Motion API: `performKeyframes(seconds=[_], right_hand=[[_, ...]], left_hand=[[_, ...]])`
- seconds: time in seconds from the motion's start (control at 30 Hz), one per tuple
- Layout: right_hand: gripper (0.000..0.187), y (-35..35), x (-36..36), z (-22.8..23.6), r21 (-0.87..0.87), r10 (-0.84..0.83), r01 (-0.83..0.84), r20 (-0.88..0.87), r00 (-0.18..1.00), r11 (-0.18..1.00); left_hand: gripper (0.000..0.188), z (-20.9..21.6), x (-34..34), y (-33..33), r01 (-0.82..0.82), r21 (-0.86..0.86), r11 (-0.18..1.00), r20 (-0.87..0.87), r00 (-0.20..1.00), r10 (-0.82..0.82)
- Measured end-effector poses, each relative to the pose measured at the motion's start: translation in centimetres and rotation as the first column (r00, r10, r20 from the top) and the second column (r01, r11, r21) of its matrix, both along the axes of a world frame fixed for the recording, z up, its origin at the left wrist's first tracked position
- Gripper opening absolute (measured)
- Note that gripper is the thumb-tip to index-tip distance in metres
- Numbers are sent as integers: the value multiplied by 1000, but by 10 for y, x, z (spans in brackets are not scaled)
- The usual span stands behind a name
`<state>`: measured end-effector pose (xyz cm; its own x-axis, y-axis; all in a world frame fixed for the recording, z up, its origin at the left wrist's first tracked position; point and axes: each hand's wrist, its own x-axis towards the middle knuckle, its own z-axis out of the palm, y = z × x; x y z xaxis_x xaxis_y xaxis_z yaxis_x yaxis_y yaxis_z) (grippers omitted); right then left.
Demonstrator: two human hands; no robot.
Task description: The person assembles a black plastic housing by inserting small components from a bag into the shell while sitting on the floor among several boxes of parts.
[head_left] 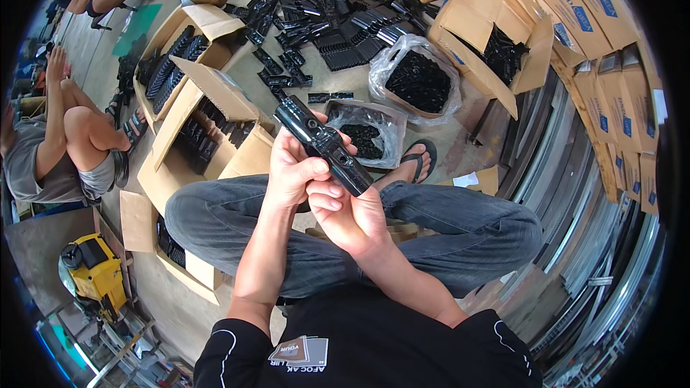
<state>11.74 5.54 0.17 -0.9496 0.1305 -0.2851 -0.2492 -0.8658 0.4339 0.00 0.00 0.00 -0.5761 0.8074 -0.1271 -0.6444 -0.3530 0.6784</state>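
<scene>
A long, glossy black part [325, 142] with round bosses along its middle slants across in front of me, its lower end toward the right. My left hand [293, 171] is closed round its left side, thumb pressed along the edge. Beneath the lower end, my right hand [353, 219] has its fingers curled in against the part. Some fingertips of both hands are hidden behind it. Just past the hands stands an open box lined with clear plastic [394, 129], holding small black pieces [361, 141].
A big pile of black parts [316, 7] covers the floor ahead. Open cartons [228, 90] of similar parts stand left, another carton [467, 18] right. Stacked boxes [604, 93] and long metal profiles [553, 165] line the right. A co-worker [54, 129] sits left, near a yellow machine [97, 266].
</scene>
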Motion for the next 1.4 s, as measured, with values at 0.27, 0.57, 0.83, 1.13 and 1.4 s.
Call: performKeyframes(seconds=[0.27, 0.57, 0.83, 1.13, 1.4], right_hand=[[25, 1, 2, 6, -20, 2, -2, -20, 1000, 1000], [29, 5, 6, 7, -52, -6, 6, 13, 1000, 999], [47, 18, 9, 8, 134, -5, 12, -51, 999, 991], [30, 45, 15, -13, 597, -100, -74, 254, 962, 799], [21, 55, 15, -30, 811, -235, -218, 395, 888, 543]], left_hand=[[70, -2, 1, -1, 36, 36, 999, 28, 999, -37], [78, -2, 5, 3, 27, -47, 999, -20, 999, -28], [67, -6, -5, 0, 8, -20, 1000, -64, 998, -9], [73, -3, -5, 4, 65, -206, 976, -252, 961, -117], [62, -8, -7, 4, 73, -391, 918, -198, 967, -161]])
